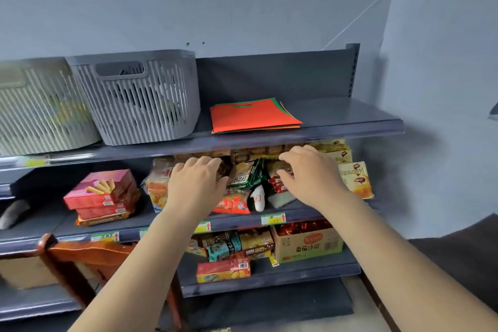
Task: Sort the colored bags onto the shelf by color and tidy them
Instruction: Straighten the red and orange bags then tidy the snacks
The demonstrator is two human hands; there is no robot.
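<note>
While the colored bags (254, 115) lie mixed in one stack on the shelf (350, 127), my left hand (195, 183) and right hand (310, 172) hover empty and relaxed below, so I judge sorting unfinished.

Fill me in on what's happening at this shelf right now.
A person stands facing a store shelf with both arms stretched forward. The left hand and right hand hover in front of the snack packets on the middle shelf, fingers loosely bent, holding nothing. The stack of flat coloured bags, red on top with green and orange edges showing beneath, lies untouched on the top shelf beside a grey slatted basket. The colours look mixed, so sorting appears not yet done.
</note>
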